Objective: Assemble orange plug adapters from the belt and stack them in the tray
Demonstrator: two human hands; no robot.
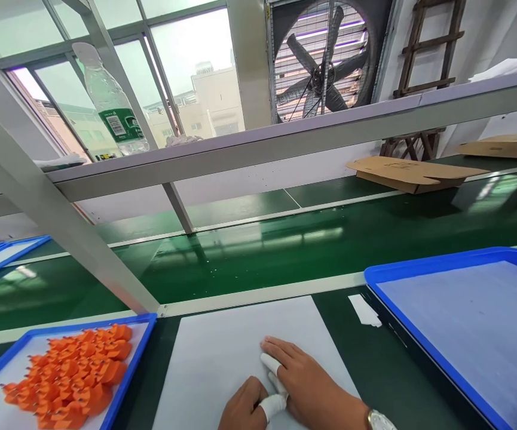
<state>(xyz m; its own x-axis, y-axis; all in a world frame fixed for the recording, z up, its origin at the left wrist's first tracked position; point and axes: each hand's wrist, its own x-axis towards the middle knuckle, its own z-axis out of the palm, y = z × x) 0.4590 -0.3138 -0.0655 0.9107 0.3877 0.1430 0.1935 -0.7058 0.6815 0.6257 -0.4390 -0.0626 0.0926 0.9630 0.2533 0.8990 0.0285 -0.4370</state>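
My left hand [245, 407] is at the bottom middle, over a white sheet [213, 346] on the dark green table. Its fingers are curled in, and a white finger cover [273, 406] on one digit meets my right hand. Whatever it grips, if anything, is hidden. My right hand [305, 382] lies over the sheet with its fingers stretched out, the front ones pointing up and left. White covers [271, 363] also wrap digits of the right hand. The two hands touch near their thumbs. On the right wrist sits a watch [380, 420].
At left, a blue-rimmed tray [140, 349] holds many small orange pieces [72, 373]. Another blue-rimmed tray [441, 349] stands at right, beside a white paper scrap [364, 310]. Beyond runs a green conveyor belt [258, 251], under a shelf beam [258, 146] carrying a plastic bottle [110, 98].
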